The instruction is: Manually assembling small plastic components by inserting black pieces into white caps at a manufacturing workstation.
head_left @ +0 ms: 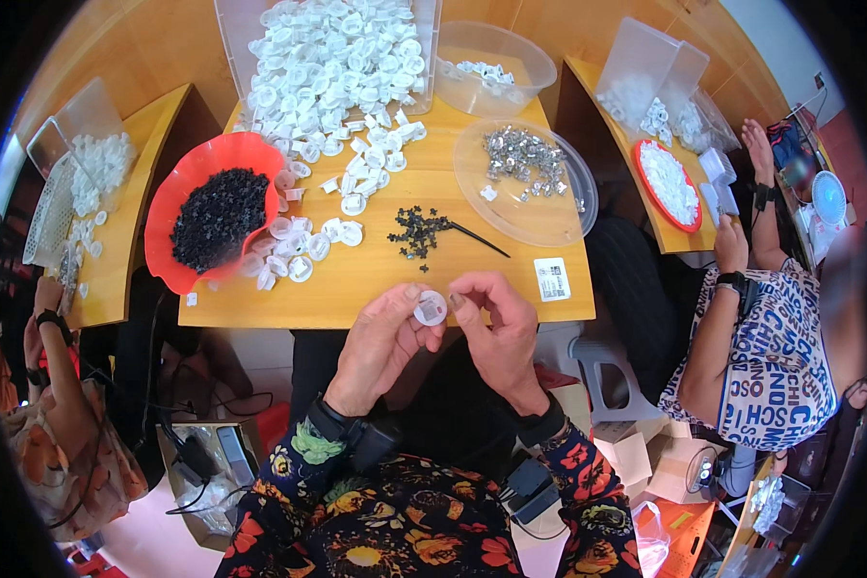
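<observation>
Just off the table's near edge, my left hand [385, 337] pinches a small round white plastic cap [431, 308] between thumb and fingers. Something small and greyish shows inside the cap. My right hand [499, 332] is beside it on the right, thumb and forefinger brought together at the cap's rim. Whatever those fingertips hold is too small to make out. Beyond my hands lies a little heap of black plastic pieces [416, 231], with a thin black stick [480, 238] at its right side.
White caps spill from a clear bin [429, 96] across the wooden table [356, 299]. A red bowl [164, 226] of black pieces stands left. A clear round lid [549, 217] carries metal parts, before a clear tub [462, 43]. People work at tables [130, 226] on both sides.
</observation>
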`<state>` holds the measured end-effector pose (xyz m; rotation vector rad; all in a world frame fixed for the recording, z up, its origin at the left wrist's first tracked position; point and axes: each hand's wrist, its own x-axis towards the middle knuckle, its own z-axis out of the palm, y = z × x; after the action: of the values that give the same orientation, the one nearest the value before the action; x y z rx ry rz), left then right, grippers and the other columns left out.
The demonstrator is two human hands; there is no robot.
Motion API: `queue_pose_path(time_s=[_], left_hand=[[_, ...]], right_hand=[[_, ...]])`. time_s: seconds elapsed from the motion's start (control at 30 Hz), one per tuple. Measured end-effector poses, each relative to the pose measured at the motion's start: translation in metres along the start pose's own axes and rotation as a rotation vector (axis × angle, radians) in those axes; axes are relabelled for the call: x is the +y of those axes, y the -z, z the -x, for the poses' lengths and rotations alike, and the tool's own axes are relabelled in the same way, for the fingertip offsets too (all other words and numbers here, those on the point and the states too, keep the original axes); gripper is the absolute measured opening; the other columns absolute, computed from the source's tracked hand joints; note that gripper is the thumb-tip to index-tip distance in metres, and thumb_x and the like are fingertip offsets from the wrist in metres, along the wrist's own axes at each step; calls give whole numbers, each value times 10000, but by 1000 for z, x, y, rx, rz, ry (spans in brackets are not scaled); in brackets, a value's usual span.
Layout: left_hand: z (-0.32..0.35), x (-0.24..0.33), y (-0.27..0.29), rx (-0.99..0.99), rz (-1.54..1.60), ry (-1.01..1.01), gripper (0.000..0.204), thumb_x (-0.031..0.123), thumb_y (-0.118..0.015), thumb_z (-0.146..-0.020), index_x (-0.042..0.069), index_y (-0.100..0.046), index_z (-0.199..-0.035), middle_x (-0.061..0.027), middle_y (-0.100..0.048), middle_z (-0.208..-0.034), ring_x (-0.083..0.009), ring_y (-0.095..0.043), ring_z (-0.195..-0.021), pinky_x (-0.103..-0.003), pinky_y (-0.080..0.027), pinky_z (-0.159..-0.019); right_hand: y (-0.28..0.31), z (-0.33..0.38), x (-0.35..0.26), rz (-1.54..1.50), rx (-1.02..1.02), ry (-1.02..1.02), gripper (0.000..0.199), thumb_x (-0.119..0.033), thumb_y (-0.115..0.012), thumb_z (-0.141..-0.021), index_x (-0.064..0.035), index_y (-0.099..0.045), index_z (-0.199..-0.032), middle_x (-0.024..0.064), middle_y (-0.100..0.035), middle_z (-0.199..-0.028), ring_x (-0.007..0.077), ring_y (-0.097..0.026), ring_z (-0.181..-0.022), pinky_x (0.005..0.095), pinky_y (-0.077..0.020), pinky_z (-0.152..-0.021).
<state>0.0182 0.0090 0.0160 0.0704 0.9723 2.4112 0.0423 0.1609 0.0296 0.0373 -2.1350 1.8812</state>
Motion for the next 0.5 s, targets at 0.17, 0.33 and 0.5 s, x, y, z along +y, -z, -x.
queue_pose_path(time_s=[0.17, 0.33, 0.5], left_hand=[[5, 2, -2, -30, 33, 12, 242, 228, -474, -980, 5, -569, -983, -60, -598, -853, -128, -572, -720, -247, -491, -648], [7, -2, 1, 2, 67, 2, 219, 204, -470, -983, 21, -588, -964, -37, -597, -843, -114, -573, -733, -242, -486, -652], [13, -5, -13, 81, -3, -116, 211, 194, -488, -976, 15, -600, -966, -33, -604, -849, -98, -566, -742, -235, -474, -656]], right_hand=[[-5, -1, -10, 250, -109, 392, 186, 41, -611, -784, -56, -622, -943, 78, -636, -838, 237, -605, -749, 321, -481, -662], [-5, 0, -7, 391, -106, 572, 249, 45, -629, -730, -71, -622, -951, 62, -638, -827, 261, -579, -736, 346, -460, -638], [-11, 11, -10, 517, 17, 728, 262, 29, -639, -714, -78, -629, -952, 57, -637, -809, 244, -559, -679, 347, -430, -605]])
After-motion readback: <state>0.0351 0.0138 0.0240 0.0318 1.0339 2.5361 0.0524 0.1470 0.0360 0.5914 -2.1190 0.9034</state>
